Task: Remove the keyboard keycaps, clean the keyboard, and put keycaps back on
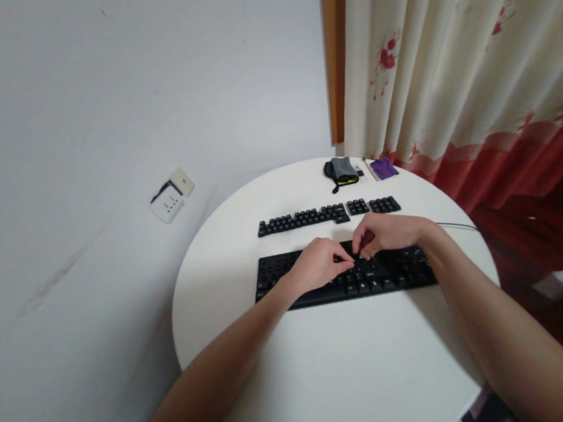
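Note:
A black keyboard (320, 296) lies on the white round table, with some key positions bare and keycaps along its lower rows. My left hand (320, 262) rests over its middle, thumb and fingertips brought together near the keys. Just to the right, my right hand (383, 232) curls down onto the keyboard with its fingers pinched. Whatever either pinch holds is too small to make out. Behind the keyboard, loose black keycaps (302, 219) stand in ordered rows, with two smaller groups of keycaps (357, 207) to their right.
At the table's (347, 358) back lie a grey and black pouch (343, 169), small items beside it, and a purple cloth (384, 168). A thin cable (457, 225) runs off to the right. A wall with a socket (167, 203) borders the left; a curtain (429, 88) hangs behind right.

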Motion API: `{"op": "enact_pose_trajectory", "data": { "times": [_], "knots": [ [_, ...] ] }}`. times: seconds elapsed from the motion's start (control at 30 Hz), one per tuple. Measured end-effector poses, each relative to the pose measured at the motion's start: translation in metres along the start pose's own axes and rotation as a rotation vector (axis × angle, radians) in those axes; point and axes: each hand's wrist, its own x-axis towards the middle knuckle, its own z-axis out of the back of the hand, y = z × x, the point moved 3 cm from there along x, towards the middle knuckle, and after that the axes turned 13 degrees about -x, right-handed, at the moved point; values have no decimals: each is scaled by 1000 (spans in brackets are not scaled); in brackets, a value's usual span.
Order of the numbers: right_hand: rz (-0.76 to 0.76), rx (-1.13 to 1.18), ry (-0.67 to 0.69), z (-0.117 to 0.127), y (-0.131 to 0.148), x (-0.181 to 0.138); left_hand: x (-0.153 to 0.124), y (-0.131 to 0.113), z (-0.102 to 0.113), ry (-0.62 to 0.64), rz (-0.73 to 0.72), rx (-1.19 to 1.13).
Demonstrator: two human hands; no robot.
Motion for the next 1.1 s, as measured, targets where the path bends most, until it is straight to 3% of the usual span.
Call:
{"op": "enact_pose_trajectory", "data": {
  "times": [0.3,0.8,1.1],
  "knots": [
    [30,-89,28,-9,7,7,-1,-1,-3,-3,37,2],
    [-69,-332,-30,-15,15,10,-4,-17,-6,-21,-48,296],
    [-87,-367,-18,-19,17,11,-4,-12,-4,-1,-56,268]
  ]
}}
